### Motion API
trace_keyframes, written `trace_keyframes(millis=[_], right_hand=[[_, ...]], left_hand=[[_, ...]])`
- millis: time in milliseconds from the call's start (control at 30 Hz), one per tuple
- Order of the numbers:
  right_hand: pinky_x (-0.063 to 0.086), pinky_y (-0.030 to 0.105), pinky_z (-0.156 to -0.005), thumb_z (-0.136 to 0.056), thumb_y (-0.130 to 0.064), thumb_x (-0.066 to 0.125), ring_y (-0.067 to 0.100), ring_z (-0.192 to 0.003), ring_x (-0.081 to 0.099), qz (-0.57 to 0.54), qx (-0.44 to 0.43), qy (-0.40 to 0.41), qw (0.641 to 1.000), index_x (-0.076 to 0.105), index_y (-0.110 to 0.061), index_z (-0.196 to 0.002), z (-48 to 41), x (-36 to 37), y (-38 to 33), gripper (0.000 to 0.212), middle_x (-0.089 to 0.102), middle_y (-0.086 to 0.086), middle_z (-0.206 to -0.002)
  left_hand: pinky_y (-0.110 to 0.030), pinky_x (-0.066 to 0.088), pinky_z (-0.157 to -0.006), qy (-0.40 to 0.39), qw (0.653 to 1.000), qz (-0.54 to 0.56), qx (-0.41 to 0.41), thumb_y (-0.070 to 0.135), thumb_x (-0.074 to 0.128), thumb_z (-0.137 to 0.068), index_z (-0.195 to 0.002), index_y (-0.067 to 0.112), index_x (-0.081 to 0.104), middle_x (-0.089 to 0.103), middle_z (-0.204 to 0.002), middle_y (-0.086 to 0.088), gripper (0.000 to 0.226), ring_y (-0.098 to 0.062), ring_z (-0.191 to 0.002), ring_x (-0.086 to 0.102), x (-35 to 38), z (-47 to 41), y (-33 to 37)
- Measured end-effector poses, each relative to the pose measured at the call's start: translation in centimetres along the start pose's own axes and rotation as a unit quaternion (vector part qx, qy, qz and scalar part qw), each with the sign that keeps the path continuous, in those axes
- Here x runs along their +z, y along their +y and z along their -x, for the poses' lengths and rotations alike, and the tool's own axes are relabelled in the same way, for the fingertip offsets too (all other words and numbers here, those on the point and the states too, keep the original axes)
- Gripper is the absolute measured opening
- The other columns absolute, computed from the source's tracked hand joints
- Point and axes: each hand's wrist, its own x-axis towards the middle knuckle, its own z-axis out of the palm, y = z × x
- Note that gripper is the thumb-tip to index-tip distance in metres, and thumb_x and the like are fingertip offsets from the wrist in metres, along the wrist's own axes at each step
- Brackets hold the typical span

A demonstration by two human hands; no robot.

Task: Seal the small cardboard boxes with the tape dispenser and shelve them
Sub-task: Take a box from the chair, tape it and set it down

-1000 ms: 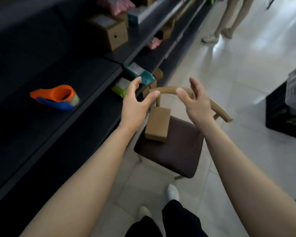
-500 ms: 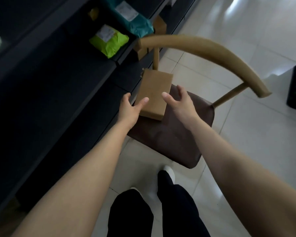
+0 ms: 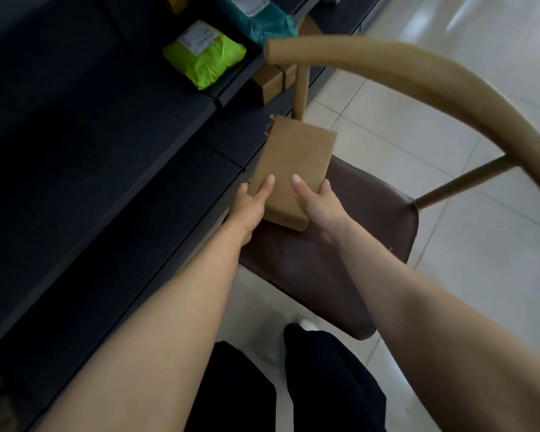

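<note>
left thumb (image 3: 267, 182) on top of box (image 3: 293, 160), other fingers curled round its left edge, right hand (image 3: 320, 202) gripping right edge the same way, left hand (image 3: 250, 205) alongside, box flat on chair (image 3: 371, 213) seat, next to dark shelf (image 3: 106, 135), green parcel (image 3: 205, 57) on it

Nothing in front of you can be read as text. A white shipping label (image 3: 200, 39) sits on the lime-green parcel (image 3: 211, 63) on the dark shelf (image 3: 113, 126) to your left — rows of print show on it, but they are too blurred to make out. A second white label (image 3: 256, 4) lies on the teal parcel (image 3: 273, 24) just beyond, partly cut off by the top edge of the head view — its print is just as unreadable.
</note>
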Motion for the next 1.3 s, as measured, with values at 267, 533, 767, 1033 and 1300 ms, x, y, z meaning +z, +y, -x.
trace_keyframes(millis=[267,533,767,1033,1300], right_hand=[[0.041,0.034,-0.104,-0.085,-0.053,0.063,0.016,-0.123,0.050,-0.038,-0.043,0.020,0.998,0.025,-0.017,-0.148,8.2,-0.2,-5.5,0.082,0.050,-0.005,-0.138],[0.042,0.032,-0.105,-0.089,-0.041,0.065,0.010,-0.120,0.053,-0.081,-0.166,0.031,0.982,0.026,-0.022,-0.148,19.6,2.0,-17.3,0.073,0.054,-0.009,-0.131],[0.042,0.033,-0.103,-0.086,-0.051,0.063,0.014,-0.121,0.052,-0.105,-0.174,-0.052,0.978,0.034,-0.015,-0.144,25.7,8.6,-24.5,0.074,0.053,-0.004,-0.136],[0.035,0.037,-0.111,-0.086,-0.061,0.056,0.016,-0.127,0.047,-0.044,-0.094,-0.217,0.971,0.042,-0.011,-0.141,30.2,22.9,-25.3,0.076,0.050,-0.004,-0.141],[0.024,0.041,-0.115,-0.085,-0.062,0.057,0.019,-0.140,0.032,0.003,-0.102,-0.255,0.961,0.023,-0.024,-0.152,30.8,30.9,-26.3,0.084,0.035,-0.006,-0.153]], left_hand=[[-0.043,0.044,-0.102,0.051,0.997,0.003,0.051,0.058,0.060,-0.081,-0.137,0.017,0.046,0.057,-0.130,0.000,0.071,-0.019,-0.118,0.054,-1.7,8.0,5.7],[-0.032,0.051,-0.092,0.116,0.977,0.027,0.177,0.037,0.064,-0.088,-0.126,0.013,0.056,0.061,-0.102,0.010,0.046,-0.007,-0.097,0.060,-7.3,19.5,17.2],[-0.025,0.039,-0.104,0.238,0.928,-0.026,0.286,0.026,0.062,-0.091,-0.138,0.012,0.047,0.056,-0.133,-0.002,0.052,-0.013,-0.123,0.050,-17.3,27.6,23.2],[-0.016,0.032,-0.101,0.357,0.898,-0.016,0.258,0.018,0.062,-0.091,-0.139,0.012,0.046,0.050,-0.140,-0.003,0.051,-0.014,-0.128,0.046,-32.1,33.5,19.6],[-0.017,0.013,-0.109,0.431,0.869,-0.097,0.222,0.008,0.059,-0.092,-0.138,0.009,0.047,0.038,-0.149,0.003,0.048,-0.011,-0.145,0.013,-41.8,35.1,12.2]])
